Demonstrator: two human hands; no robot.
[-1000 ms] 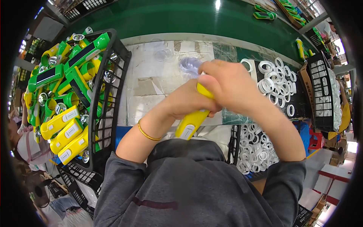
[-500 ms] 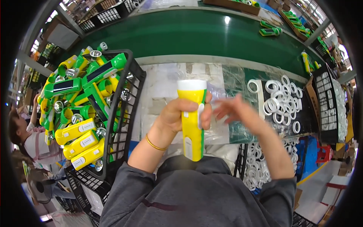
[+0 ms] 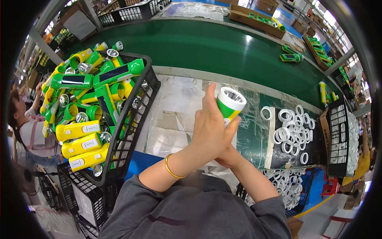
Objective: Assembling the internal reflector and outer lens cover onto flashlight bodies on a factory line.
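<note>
A yellow and green flashlight is between my hands, tilted with its head up to the right. A white ring surrounds its shiny reflector. My left hand, with a gold bangle at its wrist, is around the body, fingers pointing up on one side and the thumb on the other. Below it, my right hand closes on the lower part of the flashlight; most of its fingers and the flashlight's tail are hidden behind the left hand. To the right, loose white rings lie in a pile on a dark board.
A black crate heaped with green and yellow flashlights stands at the left. Beyond the work table runs a green conveyor belt, with flashlights on it at the far right. More rings fill a bin below the table's right side.
My right hand has come in from the right and joined my left on the flashlight. The flashlight has turned, its head now showing the reflector, and shifted right. The whole view has swung slightly.
</note>
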